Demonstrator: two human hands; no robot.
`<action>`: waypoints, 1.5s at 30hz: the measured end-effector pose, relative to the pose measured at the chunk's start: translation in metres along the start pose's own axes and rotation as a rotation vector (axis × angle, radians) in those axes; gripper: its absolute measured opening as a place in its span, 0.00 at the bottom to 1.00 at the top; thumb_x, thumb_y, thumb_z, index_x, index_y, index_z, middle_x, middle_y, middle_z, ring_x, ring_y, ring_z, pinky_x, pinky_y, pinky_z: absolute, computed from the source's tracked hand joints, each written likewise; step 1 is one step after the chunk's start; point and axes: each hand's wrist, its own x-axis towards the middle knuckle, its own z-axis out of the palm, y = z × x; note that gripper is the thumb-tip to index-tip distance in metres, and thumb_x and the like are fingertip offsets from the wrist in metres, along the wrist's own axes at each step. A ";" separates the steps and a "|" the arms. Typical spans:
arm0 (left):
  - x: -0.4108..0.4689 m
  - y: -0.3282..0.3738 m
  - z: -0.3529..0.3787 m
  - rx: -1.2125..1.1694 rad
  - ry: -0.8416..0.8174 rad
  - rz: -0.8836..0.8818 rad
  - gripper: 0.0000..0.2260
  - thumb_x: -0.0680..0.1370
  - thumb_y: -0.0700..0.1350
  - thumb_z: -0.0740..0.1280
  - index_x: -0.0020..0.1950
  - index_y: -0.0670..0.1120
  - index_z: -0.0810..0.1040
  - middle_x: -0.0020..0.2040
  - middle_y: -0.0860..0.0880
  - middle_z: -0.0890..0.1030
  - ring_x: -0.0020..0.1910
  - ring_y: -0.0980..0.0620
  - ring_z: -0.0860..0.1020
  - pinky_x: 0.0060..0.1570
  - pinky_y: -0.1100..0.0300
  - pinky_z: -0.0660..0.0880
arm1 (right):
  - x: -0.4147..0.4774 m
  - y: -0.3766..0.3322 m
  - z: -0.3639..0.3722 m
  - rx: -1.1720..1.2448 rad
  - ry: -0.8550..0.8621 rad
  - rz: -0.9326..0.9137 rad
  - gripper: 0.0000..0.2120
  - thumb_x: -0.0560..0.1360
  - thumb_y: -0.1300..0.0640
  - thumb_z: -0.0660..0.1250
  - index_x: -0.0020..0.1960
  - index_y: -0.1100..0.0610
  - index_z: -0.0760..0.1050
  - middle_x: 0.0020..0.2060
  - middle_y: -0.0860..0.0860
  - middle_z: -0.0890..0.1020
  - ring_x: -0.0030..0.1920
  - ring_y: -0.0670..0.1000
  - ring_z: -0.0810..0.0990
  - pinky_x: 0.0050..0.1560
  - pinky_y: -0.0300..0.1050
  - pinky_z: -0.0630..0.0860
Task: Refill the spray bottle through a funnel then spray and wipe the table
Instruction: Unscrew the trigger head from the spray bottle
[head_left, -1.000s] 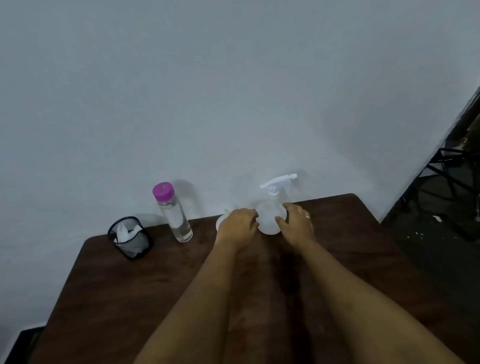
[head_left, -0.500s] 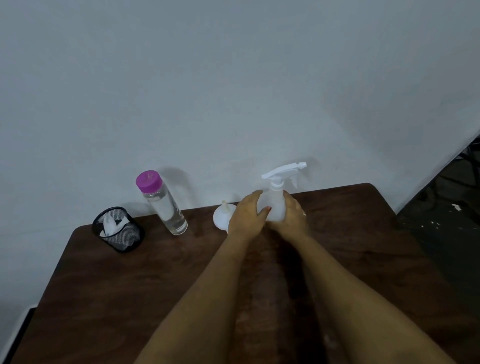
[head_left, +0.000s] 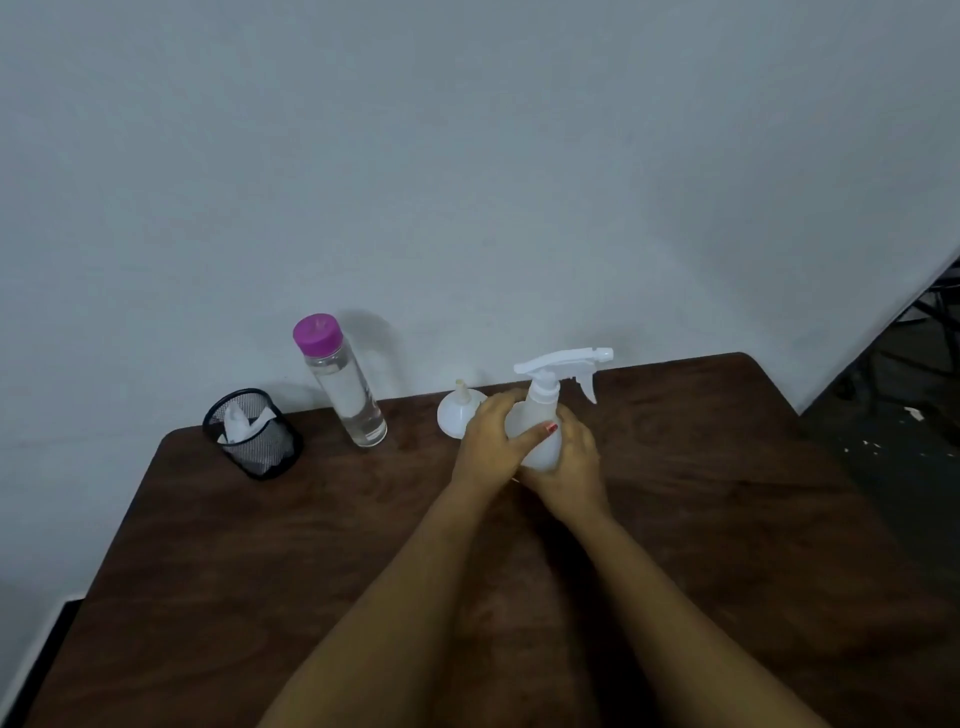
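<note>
A white spray bottle (head_left: 540, 410) with a trigger head stands upright near the back of the dark wooden table (head_left: 727, 519). My left hand (head_left: 493, 441) grips its body from the left, thumb across the front. My right hand (head_left: 571, 467) wraps the lower body from the right. Just left of the bottle a white funnel (head_left: 454, 410) lies upside down, spout up, partly hidden by my left hand. Further left stands a clear water bottle (head_left: 345, 389) with a purple cap, holding clear liquid.
A black mesh cup (head_left: 254, 436) with white tissue inside sits at the table's back left corner. A pale wall rises right behind the table. To the right, the table edge drops to a dark floor with black stand legs (head_left: 935, 312).
Both hands have closed round the spray bottle and drawn it slightly toward me; my left hand left the funnel, which now shows beside it.
</note>
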 end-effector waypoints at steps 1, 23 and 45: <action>-0.010 -0.001 -0.005 -0.005 -0.013 0.020 0.22 0.72 0.57 0.69 0.62 0.49 0.76 0.59 0.53 0.79 0.57 0.56 0.76 0.59 0.57 0.74 | -0.011 -0.003 0.003 -0.001 -0.006 0.000 0.41 0.63 0.42 0.75 0.71 0.49 0.62 0.63 0.50 0.74 0.63 0.50 0.72 0.62 0.54 0.74; -0.201 -0.087 -0.080 -0.157 0.348 0.274 0.19 0.73 0.60 0.64 0.58 0.50 0.76 0.49 0.56 0.81 0.49 0.59 0.79 0.50 0.61 0.75 | -0.194 -0.034 0.106 -0.125 0.020 -0.268 0.37 0.67 0.43 0.71 0.72 0.46 0.60 0.62 0.50 0.69 0.62 0.54 0.72 0.59 0.49 0.72; -0.288 -0.079 -0.063 -0.216 0.357 0.215 0.21 0.74 0.56 0.68 0.66 0.54 0.69 0.60 0.53 0.77 0.57 0.55 0.75 0.54 0.58 0.72 | -0.258 -0.043 0.070 0.540 -0.220 -0.366 0.18 0.75 0.62 0.63 0.63 0.50 0.71 0.55 0.47 0.80 0.57 0.47 0.78 0.57 0.43 0.75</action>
